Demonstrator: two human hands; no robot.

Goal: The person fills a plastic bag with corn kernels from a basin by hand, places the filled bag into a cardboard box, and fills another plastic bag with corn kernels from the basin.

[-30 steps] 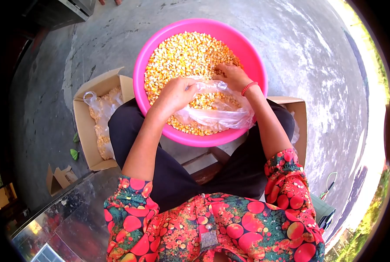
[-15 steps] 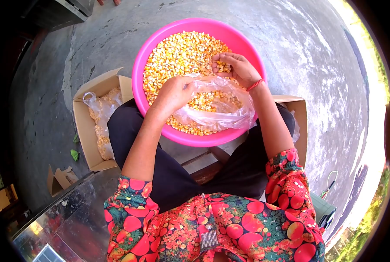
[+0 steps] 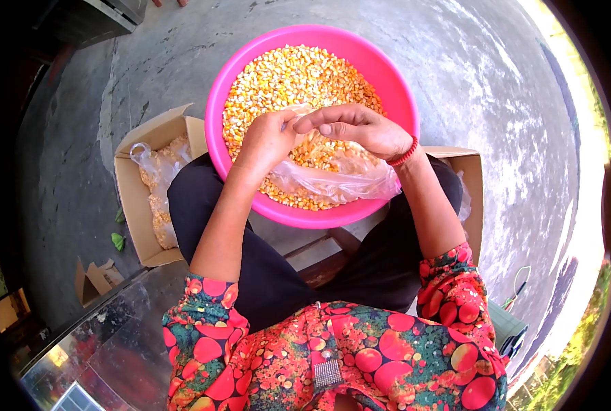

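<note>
Concrete floor [image 3: 483,137] behind, right hand [image 3: 372,133] partly hides bag [image 3: 343,181].

The right hand [image 3: 360,131], down in the corn kernels [image 3: 298,72] at the right of the pink plastic basin [image 3: 396,68] a second ago, and half a second ago raised with kernels cupped in its fingers, now reaches across the mouth of the clear plastic bag [image 3: 360,181]; its back faces up, its fingertips lie right by the left hand [image 3: 268,142], and no kernels show in it; the red bracelet [image 3: 406,152] has shifted nearer the wearer with the wrist; the kernels it covered at the right are exposed, while part of the bag's opening is hidden; the basin sits very slightly farther forward.
</note>
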